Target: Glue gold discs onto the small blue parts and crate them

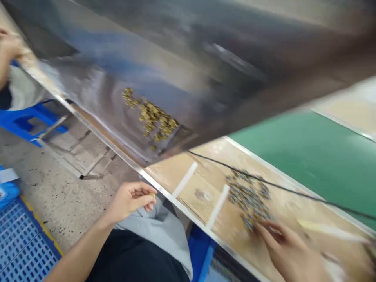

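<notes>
My left hand is over my lap near the table's front edge, its thumb and fingertips pinched on a small brass-coloured piece. My right hand reaches to the near edge of a pile of small grey and brass-coloured metal parts on the tan tabletop. Its fingertips are together at the pile, and whatever they grip is blurred. Farther up, many small brass-coloured pieces lie loose on a shiny dark metal sheet.
Two white strips lie across the board near the edge. A black cable runs behind the pile, beside a green surface. Another person's hand rests at far left, above a blue stool. A blue crate stands on the floor.
</notes>
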### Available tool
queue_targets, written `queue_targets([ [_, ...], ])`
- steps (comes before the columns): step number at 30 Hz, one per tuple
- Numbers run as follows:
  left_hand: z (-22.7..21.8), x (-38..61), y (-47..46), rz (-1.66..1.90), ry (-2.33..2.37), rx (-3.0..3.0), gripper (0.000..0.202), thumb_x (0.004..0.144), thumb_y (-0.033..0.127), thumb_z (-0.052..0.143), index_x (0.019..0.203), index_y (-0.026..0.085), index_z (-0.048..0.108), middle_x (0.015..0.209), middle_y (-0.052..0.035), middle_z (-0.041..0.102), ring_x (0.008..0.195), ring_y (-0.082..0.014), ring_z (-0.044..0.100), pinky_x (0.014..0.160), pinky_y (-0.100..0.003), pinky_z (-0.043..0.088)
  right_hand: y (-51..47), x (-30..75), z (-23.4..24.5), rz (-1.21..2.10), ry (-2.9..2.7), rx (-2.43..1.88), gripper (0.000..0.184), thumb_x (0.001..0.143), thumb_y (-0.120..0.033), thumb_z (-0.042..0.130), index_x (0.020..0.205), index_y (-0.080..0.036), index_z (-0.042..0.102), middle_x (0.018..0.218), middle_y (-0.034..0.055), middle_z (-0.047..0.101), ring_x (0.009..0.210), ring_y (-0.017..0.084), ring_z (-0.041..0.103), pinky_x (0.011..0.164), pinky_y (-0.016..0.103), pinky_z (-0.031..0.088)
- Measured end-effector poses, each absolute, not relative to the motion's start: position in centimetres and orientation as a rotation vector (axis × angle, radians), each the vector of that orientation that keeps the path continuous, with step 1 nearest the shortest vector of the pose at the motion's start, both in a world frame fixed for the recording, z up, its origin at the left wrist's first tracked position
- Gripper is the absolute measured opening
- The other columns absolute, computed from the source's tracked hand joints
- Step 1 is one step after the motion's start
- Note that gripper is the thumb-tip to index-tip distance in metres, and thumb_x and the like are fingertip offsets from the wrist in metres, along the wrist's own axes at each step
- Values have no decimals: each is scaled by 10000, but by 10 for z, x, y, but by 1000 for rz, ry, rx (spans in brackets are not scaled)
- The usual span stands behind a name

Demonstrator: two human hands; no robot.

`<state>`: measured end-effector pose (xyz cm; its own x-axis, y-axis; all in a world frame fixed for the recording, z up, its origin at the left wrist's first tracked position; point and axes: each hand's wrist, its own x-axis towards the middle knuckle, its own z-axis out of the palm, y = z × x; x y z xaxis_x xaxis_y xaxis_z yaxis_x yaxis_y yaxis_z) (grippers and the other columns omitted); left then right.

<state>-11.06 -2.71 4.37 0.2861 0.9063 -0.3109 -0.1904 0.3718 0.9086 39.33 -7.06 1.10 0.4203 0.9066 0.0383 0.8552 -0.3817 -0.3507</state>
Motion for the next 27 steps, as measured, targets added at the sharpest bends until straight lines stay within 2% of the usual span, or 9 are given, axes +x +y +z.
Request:
queue_targets([
  [1,39,-101,-30,843,989,887,213,894,489,937,1034,340,877,879,-47,871,741,-288,841,698,-458,764,-74,387,17,260,-1382,-2365,401,805,-652,685,865,-271,795,758,136,777,706,369,728,651,504,582],
  [4,26,-75,-26,768,964,889,227,903,424,947,1086,315,871,952,-31,884,780,-262,845,720,-413,762,-80,366,25,294,-1124,-2231,392,829,-590,748,972,-231,815,904,121,824,823,320,765,796,473,625],
  [8,16,-42,-5,751,1025,1001,306,912,403,956,1127,205,866,954,-77,889,772,-217,844,720,-322,741,-83,339,14,480,-799,-1816,382,815,-504,929,1035,-227,783,873,34,807,781,229,780,794,401,671],
  [12,8,-9,14,865,1095,1162,323,941,391,942,1197,205,876,955,-64,891,804,-182,846,806,-281,732,-86,310,1,777,-642,-1504,315,885,-459,951,1072,-268,784,990,7,834,786,161,788,760,320,700],
  [15,-1,7,22,955,1096,1226,306,965,361,916,1225,204,876,999,-65,894,839,-179,852,831,-281,731,-84,294,-3,880,-597,-1365,276,912,-437,951,1103,-304,804,1011,-16,838,800,125,783,757,259,696],
  [20,-8,10,23,993,1081,1289,264,973,337,901,1206,214,883,989,-55,891,811,-171,844,807,-282,735,-76,281,1,867,-696,-1382,186,960,-386,909,1110,-308,831,1043,-2,845,802,137,790,802,300,721],
  [25,-7,5,21,970,1052,1270,234,962,341,914,1163,224,894,971,-46,888,784,-164,842,779,-274,744,-65,265,16,667,-904,-1438,91,983,-330,885,1070,-329,862,1105,9,795,964,177,781,808,322,709],
  [27,-7,5,22,976,1039,1246,228,956,320,917,1162,224,895,969,-41,888,775,-156,840,764,-260,742,-61,258,21,575,-1041,-1487,89,1009,-290,856,1082,-339,868,1099,14,787,1035,199,768,856,354,696],
])
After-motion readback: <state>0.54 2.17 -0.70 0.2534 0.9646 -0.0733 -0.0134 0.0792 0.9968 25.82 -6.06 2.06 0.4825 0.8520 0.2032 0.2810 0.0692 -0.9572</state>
